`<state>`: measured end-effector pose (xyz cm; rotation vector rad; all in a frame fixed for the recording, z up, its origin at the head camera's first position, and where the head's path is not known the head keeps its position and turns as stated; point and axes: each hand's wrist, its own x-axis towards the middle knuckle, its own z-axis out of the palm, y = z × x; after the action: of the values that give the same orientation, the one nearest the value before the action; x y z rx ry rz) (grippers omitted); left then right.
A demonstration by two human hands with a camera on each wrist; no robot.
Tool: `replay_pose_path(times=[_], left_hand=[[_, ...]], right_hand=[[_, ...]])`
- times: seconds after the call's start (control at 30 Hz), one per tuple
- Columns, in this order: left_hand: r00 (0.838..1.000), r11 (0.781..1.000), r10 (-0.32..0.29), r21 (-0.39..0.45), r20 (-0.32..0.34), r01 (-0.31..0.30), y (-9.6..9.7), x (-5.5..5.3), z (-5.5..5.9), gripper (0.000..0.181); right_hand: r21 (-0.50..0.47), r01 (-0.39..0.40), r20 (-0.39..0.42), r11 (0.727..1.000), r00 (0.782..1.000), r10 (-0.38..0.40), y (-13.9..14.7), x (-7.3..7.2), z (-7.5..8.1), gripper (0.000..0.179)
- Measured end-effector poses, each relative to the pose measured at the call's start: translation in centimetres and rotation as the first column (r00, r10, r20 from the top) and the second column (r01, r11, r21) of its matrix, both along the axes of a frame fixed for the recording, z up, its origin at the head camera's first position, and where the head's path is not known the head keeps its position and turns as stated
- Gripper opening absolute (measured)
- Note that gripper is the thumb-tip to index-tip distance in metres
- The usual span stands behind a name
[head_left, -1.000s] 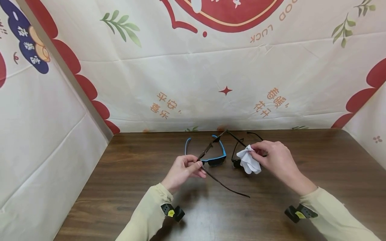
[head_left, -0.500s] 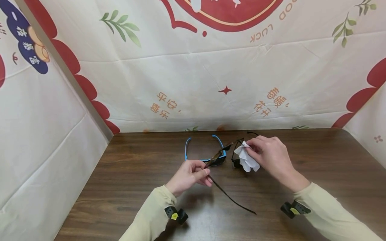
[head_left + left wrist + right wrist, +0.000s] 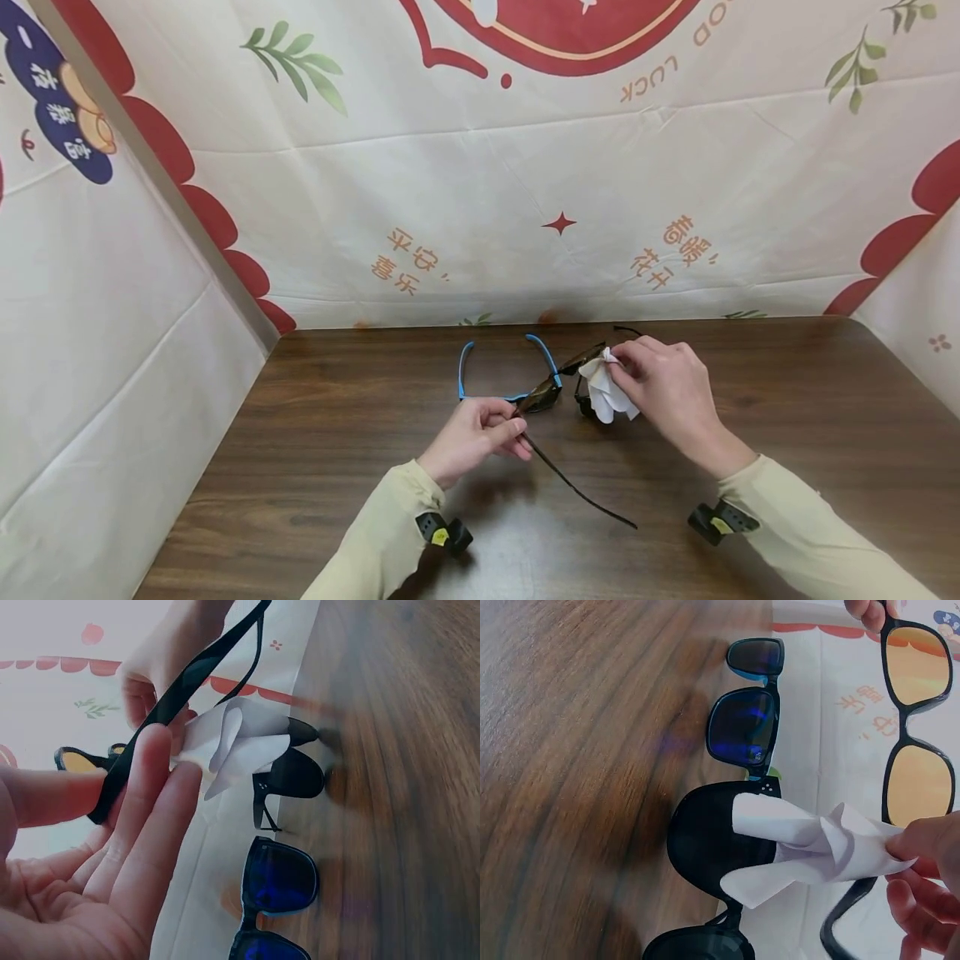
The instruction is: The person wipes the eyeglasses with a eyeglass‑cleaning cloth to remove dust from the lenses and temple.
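Note:
My left hand (image 3: 480, 437) pinches a pair of dark-framed glasses with amber lenses (image 3: 919, 667) near one hinge, thumb against fingers. One temple of the glasses (image 3: 581, 493) slants down toward the front right; the lenses reach toward my right hand (image 3: 671, 392). That hand pinches a bunched white cloth (image 3: 609, 393) at its top, so its folds hang loose. In the right wrist view the cloth (image 3: 810, 844) overlaps the end of the amber glasses; whether it presses on a lens cannot be told. The far temple is partly hidden behind cloth and fingers.
Blue-and-black sunglasses (image 3: 555, 364) rest on the wooden table (image 3: 337, 467) behind the held glasses. To their right lie black sunglasses (image 3: 709, 840), mostly covered by the cloth in the head view. A printed white curtain (image 3: 480, 208) rises along the table's back edge.
The held glasses have swung from a raised angle to a lower one, their lenses now pointing at the cloth. My left hand has shifted slightly right and down, my right hand slightly left.

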<state>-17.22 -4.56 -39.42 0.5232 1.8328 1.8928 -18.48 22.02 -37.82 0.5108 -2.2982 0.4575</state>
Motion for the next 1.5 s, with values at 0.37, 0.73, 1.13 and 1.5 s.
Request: replay_pose_path(times=[0.37, 0.73, 1.13, 1.5], left_hand=[[0.987, 0.987, 0.153, 0.046, -0.053, -0.151, -1.6, -1.7, -0.2, 0.015], [0.950, 0.949, 0.310, 0.061, -0.038, -0.308, -2.8, -2.7, -0.6, 0.006], [0.960, 0.956, 0.279, 0.099, -0.017, -0.276, -1.9, -3.0, -0.4, 0.012], [0.956, 0.943, 0.294, 0.169, -0.018, -0.287, -1.1, -2.7, 0.3, 0.010]], right_hand=[[0.019, 0.035, 0.029, 0.999, 0.999, -0.035, 1.4, 0.5, 0.0, 0.012], [-0.013, 0.059, 0.039, 0.998, 0.998, -0.059, 2.4, 1.0, 0.9, 0.015], [-0.079, -0.206, 0.064, 0.975, 0.975, 0.211, -0.3, 1.3, 1.8, 0.027], [0.011, -0.216, 0.280, 0.976, 0.938, 0.204, -2.4, 2.4, 1.9, 0.020]])
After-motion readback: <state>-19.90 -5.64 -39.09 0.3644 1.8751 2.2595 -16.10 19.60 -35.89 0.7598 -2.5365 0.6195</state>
